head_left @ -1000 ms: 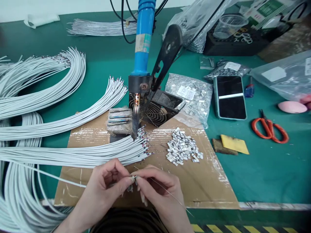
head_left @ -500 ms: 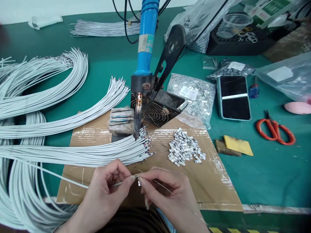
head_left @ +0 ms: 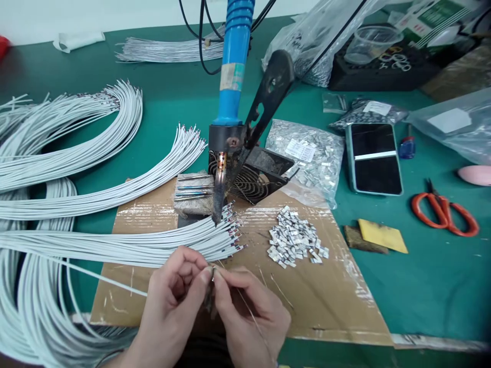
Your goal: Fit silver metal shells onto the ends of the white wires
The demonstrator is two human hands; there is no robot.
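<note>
A single white cable [head_left: 115, 282] runs from the left into my left hand [head_left: 174, 301], whose thumb and finger pinch it near its end. Close against those fingertips, my right hand [head_left: 251, 312] is closed too. A thin silvery wire, which looks like solder wire [head_left: 250, 309], passes through its grip. The fingertips cover whatever small part sits at the cable's end. Just beyond the hands lies a bundle of white cables [head_left: 153, 248] with dark tips. Over those tips points a blue soldering iron [head_left: 233, 76], held in a black stand [head_left: 268, 94].
Small silvery-white pieces [head_left: 294, 237] lie heaped on the cardboard [head_left: 326, 306]. A fan [head_left: 251, 179] stands behind the iron. To the right are a yellow sponge [head_left: 383, 235], a phone [head_left: 374, 158] and red-handled scissors [head_left: 443, 212]. More cable bundles [head_left: 126, 115] fill the left.
My right hand has shifted slightly left and turned, its fingers now closer to my left fingertips. The small silvery piece that showed below them is now hidden. The whole view has shifted slightly.
</note>
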